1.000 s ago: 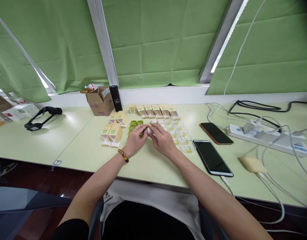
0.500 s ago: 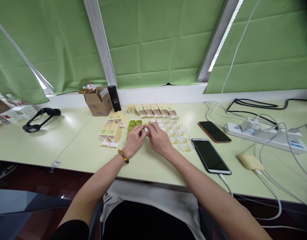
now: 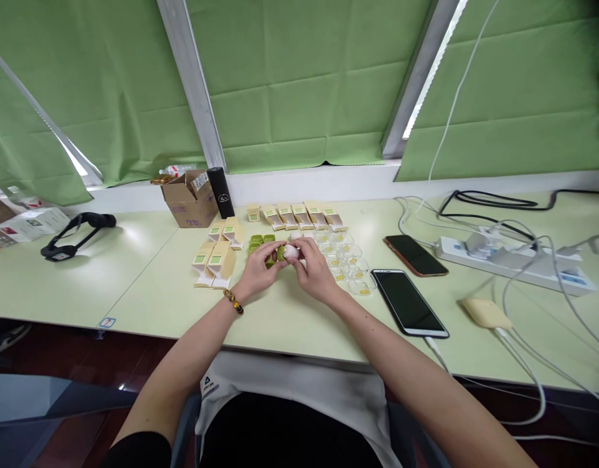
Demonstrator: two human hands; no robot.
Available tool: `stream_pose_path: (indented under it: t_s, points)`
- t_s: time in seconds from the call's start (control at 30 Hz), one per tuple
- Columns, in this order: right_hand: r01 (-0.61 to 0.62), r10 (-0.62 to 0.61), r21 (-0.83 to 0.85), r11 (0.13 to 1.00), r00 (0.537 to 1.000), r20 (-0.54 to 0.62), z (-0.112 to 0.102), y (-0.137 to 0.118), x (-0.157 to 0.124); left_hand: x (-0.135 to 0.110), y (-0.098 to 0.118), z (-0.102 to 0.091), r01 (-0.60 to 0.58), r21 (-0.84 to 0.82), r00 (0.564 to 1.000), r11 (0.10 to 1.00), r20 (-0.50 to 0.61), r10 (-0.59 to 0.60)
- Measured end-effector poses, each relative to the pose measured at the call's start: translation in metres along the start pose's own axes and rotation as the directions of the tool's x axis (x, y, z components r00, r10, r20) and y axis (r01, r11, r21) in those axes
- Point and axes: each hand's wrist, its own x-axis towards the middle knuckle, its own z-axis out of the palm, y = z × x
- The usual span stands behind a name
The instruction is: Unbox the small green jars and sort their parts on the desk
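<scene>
My left hand [image 3: 258, 270] and my right hand [image 3: 313, 272] meet over the middle of the pale green table [image 3: 147, 286]. Together they pinch a small white round piece [image 3: 290, 251] with a green part [image 3: 281, 253] at its left side. Both hands have their fingers curled round it. Small green cups [image 3: 258, 243] sit just behind my left hand. Clear little cups with yellow bottoms [image 3: 350, 268] lie beside my right hand. A row of tan cartons with green labels [image 3: 299, 216] stands further back, and more tan cartons [image 3: 214, 260] lie to the left.
An open cardboard box [image 3: 186, 201] and a black cylinder [image 3: 220, 192] stand at the back left. Two phones [image 3: 408, 302] [image 3: 415, 255] lie to the right, then a power strip [image 3: 514, 263] with tangled cables and a yellow pad [image 3: 484, 313]. Black goggles [image 3: 75, 233] lie far left.
Both hands have lifted slightly and turned the white piece, so the white and green parts now show between the fingertips. The view has shifted a little.
</scene>
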Motion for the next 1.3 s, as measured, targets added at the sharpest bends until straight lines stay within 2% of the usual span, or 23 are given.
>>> stream_pose_path:
  t_s: [0.23, 0.33, 0.47, 0.57, 0.67, 0.73, 0.83, 0.93, 1.03, 1.1, 1.17, 1.3]
  points:
    - [-0.129, 0.139, 0.164, 0.978, 0.989, -0.056, 0.004, -0.007, 0.001, 0.000, 0.002, 0.006, 0.088, -0.033, 0.995, 0.996, -0.048, -0.089]
    - [-0.231, 0.258, 0.314, 0.921, 0.965, -0.047, 0.004, -0.009, 0.002, 0.000, 0.001, 0.005, 0.104, -0.046, 0.992, 0.993, -0.066, -0.107]
    - [-0.315, 0.442, 0.627, 0.712, 0.896, -0.051, -0.005, -0.007, 0.009, 0.001, -0.006, -0.004, 0.176, -0.109, 0.975, 0.978, -0.116, -0.189]
    - [-0.333, 0.503, 0.794, 0.509, 0.864, 0.040, -0.013, -0.006, 0.015, 0.002, -0.011, -0.009, 0.186, -0.150, 0.964, 0.971, -0.161, -0.210]
    - [-0.362, 0.535, 0.870, 0.334, 0.833, 0.141, -0.018, -0.006, 0.016, 0.001, -0.012, -0.009, 0.168, -0.191, 0.959, 0.967, -0.194, -0.205]
    - [-0.371, 0.551, 0.892, 0.261, 0.815, 0.178, -0.019, -0.007, 0.016, 0.001, -0.013, -0.008, 0.164, -0.205, 0.956, 0.965, -0.207, -0.206]
    - [-0.368, 0.559, 0.904, 0.217, 0.806, 0.194, -0.022, -0.010, 0.016, 0.000, -0.013, -0.006, 0.165, -0.212, 0.956, 0.963, -0.205, -0.208]
    - [-0.352, 0.565, 0.908, 0.227, 0.807, 0.171, -0.028, -0.016, 0.018, 0.000, -0.012, -0.005, 0.132, -0.237, 0.967, 0.962, -0.181, -0.177]
    - [-0.321, 0.549, 0.891, 0.320, 0.830, 0.102, -0.036, -0.022, 0.021, 0.000, -0.009, -0.004, 0.085, -0.285, 0.977, 0.955, -0.166, -0.137]
    - [-0.301, 0.520, 0.846, 0.440, 0.853, 0.033, -0.042, -0.025, 0.023, 0.000, -0.007, -0.004, 0.081, -0.300, 0.977, 0.950, -0.163, -0.135]
    - [-0.299, 0.478, 0.746, 0.596, 0.878, -0.030, -0.048, -0.024, 0.023, 0.000, -0.006, -0.003, 0.086, -0.300, 0.975, 0.950, -0.168, -0.142]
    - [-0.300, 0.349, 0.345, 0.889, 0.933, -0.087, -0.057, -0.013, 0.018, -0.001, -0.006, -0.004, 0.089, -0.272, 0.967, 0.958, -0.208, -0.149]
